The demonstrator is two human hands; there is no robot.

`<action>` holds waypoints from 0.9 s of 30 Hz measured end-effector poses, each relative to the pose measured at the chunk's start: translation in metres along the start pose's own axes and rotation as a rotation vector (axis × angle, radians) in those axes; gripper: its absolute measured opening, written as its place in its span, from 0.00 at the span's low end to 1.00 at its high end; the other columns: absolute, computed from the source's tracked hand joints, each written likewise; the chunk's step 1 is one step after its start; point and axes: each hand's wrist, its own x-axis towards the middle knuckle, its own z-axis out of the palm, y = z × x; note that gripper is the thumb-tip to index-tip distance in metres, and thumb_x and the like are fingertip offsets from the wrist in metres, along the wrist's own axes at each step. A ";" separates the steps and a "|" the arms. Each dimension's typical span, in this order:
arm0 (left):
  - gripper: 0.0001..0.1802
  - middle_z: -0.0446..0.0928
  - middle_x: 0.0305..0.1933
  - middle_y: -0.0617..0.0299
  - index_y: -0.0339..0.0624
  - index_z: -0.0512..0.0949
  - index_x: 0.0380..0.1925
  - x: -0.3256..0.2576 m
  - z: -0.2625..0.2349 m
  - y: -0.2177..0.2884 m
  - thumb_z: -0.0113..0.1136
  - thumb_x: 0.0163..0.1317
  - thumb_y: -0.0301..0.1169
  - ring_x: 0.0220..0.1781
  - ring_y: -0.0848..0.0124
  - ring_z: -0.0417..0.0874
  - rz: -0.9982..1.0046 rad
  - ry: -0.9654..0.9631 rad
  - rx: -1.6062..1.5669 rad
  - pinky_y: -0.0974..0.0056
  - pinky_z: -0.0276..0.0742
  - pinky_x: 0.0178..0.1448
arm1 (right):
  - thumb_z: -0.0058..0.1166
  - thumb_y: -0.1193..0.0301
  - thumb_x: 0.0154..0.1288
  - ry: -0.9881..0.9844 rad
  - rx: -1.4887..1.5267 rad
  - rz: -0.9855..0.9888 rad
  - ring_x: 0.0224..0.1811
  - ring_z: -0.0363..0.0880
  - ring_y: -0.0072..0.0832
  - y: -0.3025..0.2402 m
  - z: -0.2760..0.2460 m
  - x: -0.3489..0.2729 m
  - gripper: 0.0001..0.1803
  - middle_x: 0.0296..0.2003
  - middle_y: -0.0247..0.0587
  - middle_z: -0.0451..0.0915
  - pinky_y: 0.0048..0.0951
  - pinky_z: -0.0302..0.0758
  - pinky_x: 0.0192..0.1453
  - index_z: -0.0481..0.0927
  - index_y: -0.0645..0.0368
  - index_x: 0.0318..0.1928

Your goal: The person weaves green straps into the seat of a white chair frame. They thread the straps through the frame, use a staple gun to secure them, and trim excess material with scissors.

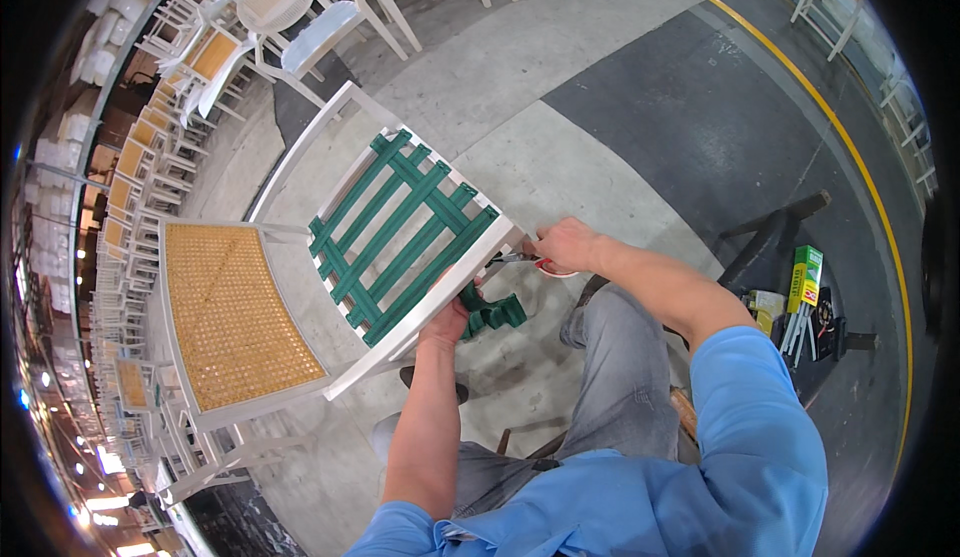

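A white wooden chair frame [435, 319] is tilted in front of me. Dark green webbing straps [408, 227] cross its seat opening, woven over and under one another. My left hand [447, 319] reaches up at the near seat rail, closed on the green strap; the rail hides part of its fingers. The strap's loose, folded length [497, 313] hangs just right of that hand. In my right hand [566, 244] is a pair of scissors [553, 268] with red-orange handles. Their blades point left, at the strap beside the seat corner.
The chair's cane back panel [238, 307] extends to the left. At my right, a dark stand [770, 242] bears a green-and-yellow box [804, 275], metal rods [797, 332] and other small items. Several white chairs [325, 29] line the back and left. A yellow line [820, 107] curves across the floor.
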 end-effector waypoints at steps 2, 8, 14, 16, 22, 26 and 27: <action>0.16 0.86 0.44 0.54 0.43 0.79 0.56 0.001 0.012 -0.006 0.57 0.76 0.39 0.42 0.60 0.88 -0.007 0.040 -0.052 0.54 0.87 0.42 | 0.64 0.54 0.61 -0.028 -0.016 0.039 0.44 0.87 0.38 0.004 0.004 -0.008 0.29 0.44 0.42 0.82 0.46 0.79 0.50 0.79 0.47 0.62; 0.18 0.86 0.49 0.56 0.45 0.77 0.61 -0.015 -0.028 0.008 0.54 0.78 0.41 0.46 0.60 0.88 0.013 -0.017 -0.063 0.52 0.87 0.46 | 0.62 0.54 0.64 0.119 -0.091 -0.016 0.44 0.87 0.45 -0.039 -0.001 0.003 0.29 0.45 0.46 0.83 0.48 0.81 0.49 0.78 0.43 0.66; 0.19 0.83 0.52 0.52 0.42 0.74 0.63 -0.018 0.001 -0.005 0.58 0.75 0.31 0.45 0.59 0.87 0.007 0.026 -0.012 0.52 0.86 0.43 | 0.64 0.52 0.64 0.092 0.043 0.092 0.46 0.87 0.46 -0.041 0.015 0.005 0.30 0.46 0.47 0.84 0.49 0.80 0.50 0.78 0.42 0.66; 0.21 0.82 0.54 0.52 0.42 0.73 0.65 -0.033 0.006 -0.005 0.59 0.74 0.28 0.46 0.60 0.87 0.028 0.045 0.019 0.52 0.85 0.42 | 0.65 0.52 0.64 0.092 0.061 0.061 0.46 0.87 0.46 -0.037 0.009 -0.017 0.28 0.45 0.46 0.84 0.49 0.81 0.48 0.79 0.43 0.63; 0.26 0.81 0.48 0.61 0.54 0.70 0.70 -0.133 -0.037 -0.013 0.60 0.74 0.29 0.39 0.64 0.84 0.127 0.215 -0.207 0.59 0.84 0.37 | 0.67 0.50 0.64 0.144 0.315 0.257 0.44 0.87 0.48 -0.057 -0.037 -0.177 0.24 0.42 0.44 0.85 0.49 0.81 0.45 0.80 0.46 0.55; 0.14 0.78 0.39 0.69 0.49 0.78 0.59 -0.145 -0.052 -0.010 0.58 0.78 0.38 0.33 0.74 0.72 0.213 0.009 -0.382 0.63 0.74 0.41 | 0.72 0.49 0.62 0.577 0.388 0.637 0.42 0.87 0.51 -0.082 -0.018 -0.327 0.32 0.40 0.49 0.86 0.46 0.82 0.43 0.78 0.51 0.59; 0.12 0.77 0.39 0.70 0.48 0.79 0.56 -0.143 -0.042 -0.013 0.57 0.79 0.38 0.34 0.74 0.72 0.229 -0.072 -0.371 0.64 0.72 0.41 | 0.72 0.49 0.62 0.611 0.379 0.818 0.42 0.87 0.51 -0.091 -0.008 -0.367 0.32 0.40 0.50 0.86 0.45 0.82 0.44 0.77 0.52 0.59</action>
